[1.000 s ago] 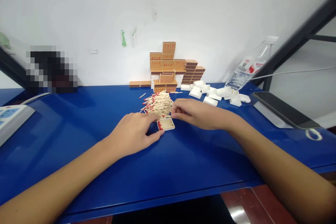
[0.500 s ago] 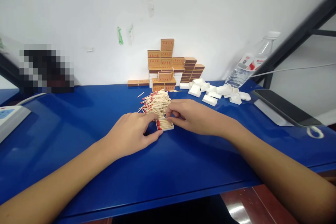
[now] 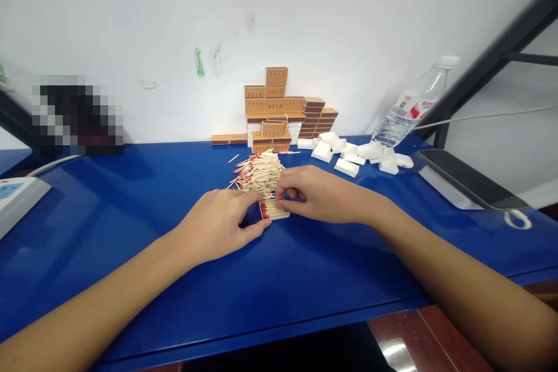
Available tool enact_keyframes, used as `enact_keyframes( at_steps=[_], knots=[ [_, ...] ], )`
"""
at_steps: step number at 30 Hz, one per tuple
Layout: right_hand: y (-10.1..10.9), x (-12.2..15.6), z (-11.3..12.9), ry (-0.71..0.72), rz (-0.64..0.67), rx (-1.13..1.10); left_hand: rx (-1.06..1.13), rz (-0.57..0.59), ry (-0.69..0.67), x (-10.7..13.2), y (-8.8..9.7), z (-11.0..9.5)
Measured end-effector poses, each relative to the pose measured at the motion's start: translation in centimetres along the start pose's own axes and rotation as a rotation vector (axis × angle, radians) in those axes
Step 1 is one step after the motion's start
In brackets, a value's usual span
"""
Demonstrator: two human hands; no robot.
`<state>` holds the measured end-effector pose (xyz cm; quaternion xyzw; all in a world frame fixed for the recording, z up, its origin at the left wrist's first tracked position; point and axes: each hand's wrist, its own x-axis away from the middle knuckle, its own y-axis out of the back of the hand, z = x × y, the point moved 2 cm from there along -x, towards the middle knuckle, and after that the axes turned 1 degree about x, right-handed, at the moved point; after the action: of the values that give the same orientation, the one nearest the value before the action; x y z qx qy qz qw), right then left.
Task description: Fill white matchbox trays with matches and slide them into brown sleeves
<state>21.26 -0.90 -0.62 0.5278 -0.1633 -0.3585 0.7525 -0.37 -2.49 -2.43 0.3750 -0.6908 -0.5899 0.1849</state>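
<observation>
A small white tray of red-tipped matches [image 3: 273, 210] lies on the blue table [image 3: 305, 279] in front of me. My left hand [image 3: 218, 222] rests beside it, thumb and forefinger against the tray's left end. My right hand [image 3: 314, 193] is curled over the tray's far right side, fingertips pinched on matches in it. A loose heap of matches [image 3: 257, 171] lies just behind the tray.
Stacked brown matchboxes [image 3: 279, 110] stand against the wall. Several empty white trays [image 3: 349, 154] lie to their right, then a plastic water bottle [image 3: 407, 110] and a phone on a stand [image 3: 468, 177]. A white device [image 3: 15, 197] sits at the far left.
My right hand has slid from the heap down onto the tray and curled its fingers over the matches. My left hand has stayed at the tray's left end.
</observation>
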Motion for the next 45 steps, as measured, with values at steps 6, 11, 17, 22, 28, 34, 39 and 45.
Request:
enact_keyframes(
  at_steps=[6,11,17,22,28,34,39,45],
  knots=[
    [-0.3,-0.1,0.1,-0.012,0.003,0.010,0.008,-0.003,-0.017,0.0,-0.1,0.1],
    [0.7,-0.2,-0.3,-0.025,-0.064,0.054,0.004,-0.016,-0.021,0.1,-0.1,0.0],
    [3.4,0.3,-4.5,-0.375,-0.190,0.290,0.064,-0.090,-0.040,0.1,0.2,-0.4],
    [3.0,0.7,-7.5,-0.518,-0.056,0.315,0.076,-0.015,-0.042,0.1,-0.1,-0.5],
    [1.9,0.7,-8.3,-0.512,0.029,0.288,0.125,-0.015,-0.040,0.1,-0.2,-0.5],
    [2.4,0.5,-4.9,-0.285,-0.059,0.065,0.121,-0.034,-0.006,0.0,-0.1,-0.2],
    [1.6,0.6,-1.1,-0.110,0.045,-0.072,0.092,-0.003,-0.003,0.0,-0.1,-0.3],
    [0.2,0.6,-0.1,-0.066,0.112,-0.041,0.085,0.015,0.014,-0.1,0.0,-0.2]
  ],
)
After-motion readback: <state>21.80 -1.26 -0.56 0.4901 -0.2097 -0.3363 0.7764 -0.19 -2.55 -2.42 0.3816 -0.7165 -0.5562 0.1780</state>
